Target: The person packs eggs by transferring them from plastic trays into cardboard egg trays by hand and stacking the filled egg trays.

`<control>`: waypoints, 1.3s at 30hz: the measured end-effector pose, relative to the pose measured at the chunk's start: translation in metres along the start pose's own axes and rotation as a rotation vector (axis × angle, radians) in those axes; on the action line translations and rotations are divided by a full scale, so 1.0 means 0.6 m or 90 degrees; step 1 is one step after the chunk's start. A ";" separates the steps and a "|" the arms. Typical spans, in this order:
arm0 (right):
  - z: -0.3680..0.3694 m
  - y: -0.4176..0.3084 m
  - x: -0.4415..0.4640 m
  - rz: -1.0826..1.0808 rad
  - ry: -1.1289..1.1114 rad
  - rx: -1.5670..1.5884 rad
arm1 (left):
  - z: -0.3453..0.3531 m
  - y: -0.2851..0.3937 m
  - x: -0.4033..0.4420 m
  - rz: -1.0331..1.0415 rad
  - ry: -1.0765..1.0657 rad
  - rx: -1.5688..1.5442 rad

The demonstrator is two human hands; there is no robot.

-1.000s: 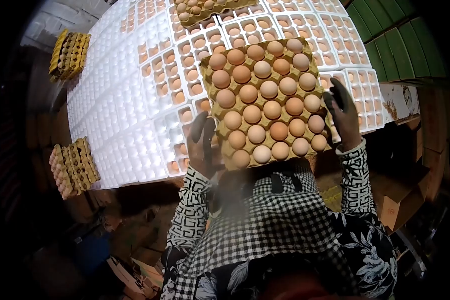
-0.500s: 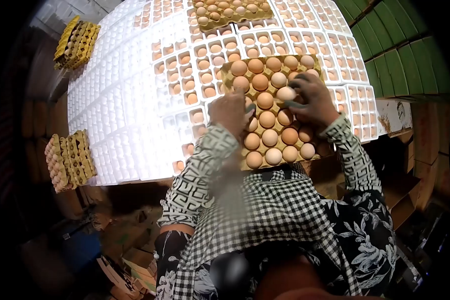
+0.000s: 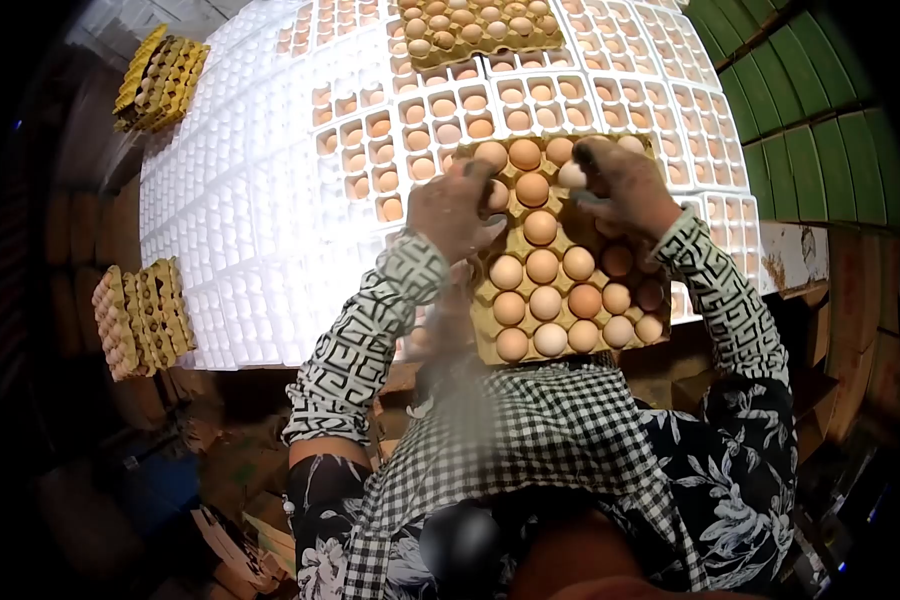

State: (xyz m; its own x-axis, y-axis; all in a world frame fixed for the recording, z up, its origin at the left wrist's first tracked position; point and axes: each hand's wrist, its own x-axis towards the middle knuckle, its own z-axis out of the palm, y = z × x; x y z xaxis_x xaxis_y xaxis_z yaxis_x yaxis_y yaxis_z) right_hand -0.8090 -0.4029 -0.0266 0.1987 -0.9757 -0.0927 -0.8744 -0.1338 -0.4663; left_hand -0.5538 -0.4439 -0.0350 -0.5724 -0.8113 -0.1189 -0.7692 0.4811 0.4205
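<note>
A brown pulp tray (image 3: 486, 325) of brown and pale eggs lies at the table's near edge, in front of my body. My left hand (image 3: 453, 212) is at its left side, thumb and fingers curled round an egg (image 3: 497, 196). On the right, my right hand (image 3: 630, 190) has its fingers closed on a pale egg (image 3: 572, 175), above the upper part of the tray. Bare pockets show between the hands, around a single egg (image 3: 540, 228). My right palm and fingers hide some pockets on that side.
White egg trays (image 3: 260, 230) cover the table, the right ones holding eggs. Another loaded pulp tray (image 3: 480, 48) rests at the far side. Stacked egg trays (image 3: 145, 318) and yellowish stacked trays (image 3: 160, 80) stand along the left edge. Green boxes (image 3: 820, 165) are piled at right.
Eggs from the tray's third row, left and right of its middle egg, are gone. Both hands now close on eggs in a row farther from my body. The view has shifted slightly.
</note>
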 end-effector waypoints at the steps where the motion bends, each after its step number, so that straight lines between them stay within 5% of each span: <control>1: -0.002 0.005 0.004 -0.059 0.132 -0.064 | 0.006 -0.015 -0.003 -0.035 0.040 -0.123; 3: -0.017 0.010 0.023 -0.062 0.124 -0.159 | 0.021 -0.044 0.014 -0.033 0.255 -0.014; 6: -0.004 0.011 0.053 -0.059 -0.014 -0.243 | -0.016 -0.029 0.065 -0.072 -0.047 0.075; 8: -0.016 -0.024 0.061 -0.060 -0.079 -0.267 | -0.016 -0.011 0.085 -0.030 -0.101 0.170; 9: 0.024 0.004 0.068 -0.079 0.033 -0.279 | -0.003 -0.015 0.093 0.018 -0.078 0.212; 12: 0.030 -0.008 0.092 -0.065 0.039 -0.327 | 0.040 0.016 0.115 -0.107 -0.038 0.412; 15: -0.009 0.011 0.096 -0.097 -0.018 -0.232 | -0.030 0.002 0.083 -0.098 -0.092 0.196; 17: -0.014 0.046 0.079 -0.068 0.084 -0.013 | -0.033 -0.061 0.029 -0.103 0.087 -0.187; 19: -0.013 0.090 0.070 -0.070 0.107 0.120 | 0.012 -0.161 -0.035 -0.134 0.310 -0.334; 21: -0.021 0.013 0.049 0.064 0.101 0.367 | 0.037 -0.274 -0.118 -0.234 0.405 -0.366; 22: -0.016 -0.013 0.052 0.022 0.074 0.390 | 0.022 -0.320 -0.158 -0.294 0.355 -0.246; 27: 0.127 -0.242 0.184 -0.095 0.035 0.118 | -0.003 -0.425 -0.197 -0.437 0.137 -0.013; 29: 0.201 -0.343 0.261 -0.073 -0.002 0.177 | 0.033 -0.444 -0.190 -0.346 0.097 0.007; 32: 0.340 -0.426 0.361 0.045 0.029 0.229 | 0.069 -0.452 -0.184 -0.401 0.063 -0.050; 35: 0.401 -0.493 0.392 0.159 -0.028 0.112 | 0.079 -0.511 -0.209 -0.386 0.169 -0.181; 36: 0.421 -0.492 0.393 0.153 -0.075 0.041 | 0.073 -0.522 -0.216 -0.352 0.312 -0.273; 37: 0.440 -0.492 0.394 0.148 -0.120 -0.030 | 0.061 -0.532 -0.217 -0.375 0.283 -0.433; 39: 0.456 -0.470 0.393 0.129 -0.075 -0.044 | 0.065 -0.544 -0.222 -0.324 0.243 -0.316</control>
State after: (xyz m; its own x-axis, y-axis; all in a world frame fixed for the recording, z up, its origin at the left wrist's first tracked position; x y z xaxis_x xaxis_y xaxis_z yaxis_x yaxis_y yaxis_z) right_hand -0.3944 -0.5477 -0.1573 0.0628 -0.9574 -0.2818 -0.9290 0.0471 -0.3670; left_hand -0.2374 -0.4800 -0.1916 0.0191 -0.9918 -0.1262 -0.6419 -0.1089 0.7590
